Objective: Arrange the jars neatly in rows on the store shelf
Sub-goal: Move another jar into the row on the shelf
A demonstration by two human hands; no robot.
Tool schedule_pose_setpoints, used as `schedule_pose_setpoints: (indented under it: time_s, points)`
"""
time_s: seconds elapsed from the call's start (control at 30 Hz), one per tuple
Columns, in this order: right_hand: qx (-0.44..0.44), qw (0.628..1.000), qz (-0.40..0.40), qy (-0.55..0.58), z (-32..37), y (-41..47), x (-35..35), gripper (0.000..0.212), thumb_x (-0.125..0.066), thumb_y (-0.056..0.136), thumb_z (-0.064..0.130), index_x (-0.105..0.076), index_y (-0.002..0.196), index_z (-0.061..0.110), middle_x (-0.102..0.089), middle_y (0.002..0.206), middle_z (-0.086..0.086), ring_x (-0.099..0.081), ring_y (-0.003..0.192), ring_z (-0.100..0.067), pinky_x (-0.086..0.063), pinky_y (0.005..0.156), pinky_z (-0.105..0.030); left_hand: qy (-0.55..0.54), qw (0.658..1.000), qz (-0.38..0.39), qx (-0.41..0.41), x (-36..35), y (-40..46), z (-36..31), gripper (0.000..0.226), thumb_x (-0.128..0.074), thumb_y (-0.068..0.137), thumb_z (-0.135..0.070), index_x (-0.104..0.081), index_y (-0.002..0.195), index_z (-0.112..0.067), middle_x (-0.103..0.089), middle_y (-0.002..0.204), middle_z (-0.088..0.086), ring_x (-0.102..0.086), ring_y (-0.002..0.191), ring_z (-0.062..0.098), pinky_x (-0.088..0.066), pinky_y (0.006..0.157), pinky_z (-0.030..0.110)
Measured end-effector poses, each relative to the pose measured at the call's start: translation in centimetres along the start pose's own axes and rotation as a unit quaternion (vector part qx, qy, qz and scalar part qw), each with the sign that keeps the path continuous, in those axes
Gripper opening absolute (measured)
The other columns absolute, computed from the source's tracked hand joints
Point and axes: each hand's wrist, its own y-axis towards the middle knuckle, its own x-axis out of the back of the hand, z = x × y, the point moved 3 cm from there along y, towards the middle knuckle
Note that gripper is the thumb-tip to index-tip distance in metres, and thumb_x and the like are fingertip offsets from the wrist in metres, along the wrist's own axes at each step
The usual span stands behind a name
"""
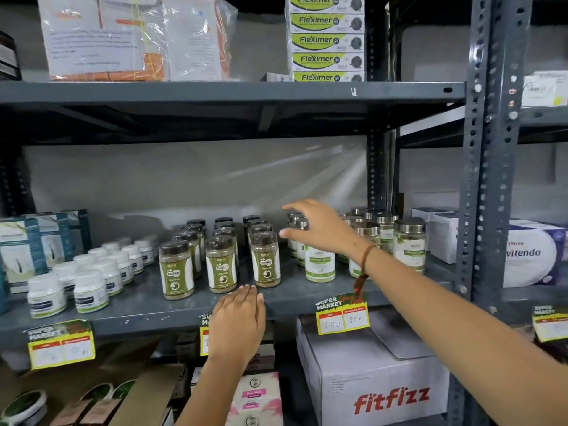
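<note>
Hovering right hand (316,229), fingers spread, just above silver-lidded jars (319,259).

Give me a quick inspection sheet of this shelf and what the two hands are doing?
Surface: grey metal shelf, front strip bare.
Job's things: dark-lidded jars in three rows running front to back; silver-lidded jars in looser rows to their right.
Clutter: white bottles at left, price tags on the shelf edge, fitfizz box below.
Grippers: left hand flat on the shelf edge, empty; right hand open, fingers spread over the silver-lidded jars, gripping none.
Cables: nothing seen.
Surroundings: Fleximer boxes stacked on the shelf above.
</note>
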Motion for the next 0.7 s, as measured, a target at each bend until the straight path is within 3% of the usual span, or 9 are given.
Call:
schedule_pose_setpoints:
  time_s: [0.27,0.7]
  points:
    - [-0.007,0.989,0.146,-0.023,2.7,2.6,-5.1,0.083,-0.064,0.087,0.051,-0.028,0.153,0.016,-0.036,0.155,-0.012,-0.036,0.141,-0.029,-0.033,0.113,-0.041,0.008,1.000,0.001,-0.003,-0.1,0.1,0.1,0.043,-0.037,0.093,-0.035,-0.071,0.105,-0.011,-0.072,0.106,0.005,-0.065,0.100,0.019,-0.048,0.090,0.035]
    - [-0.051,0.991,0.117,0.023,2.5,3.0,-5.5,0.074,-0.073,0.081,0.043,-0.044,0.144,0.017,-0.054,0.140,-0.011,-0.052,0.127,-0.030,-0.045,0.100,-0.038,0.003,1.000,-0.008,-0.007,-0.1,0.1,0.1,0.042,-0.038,0.094,-0.035,-0.070,0.108,-0.012,-0.071,0.109,0.004,-0.064,0.102,0.018,-0.047,0.092,0.035]
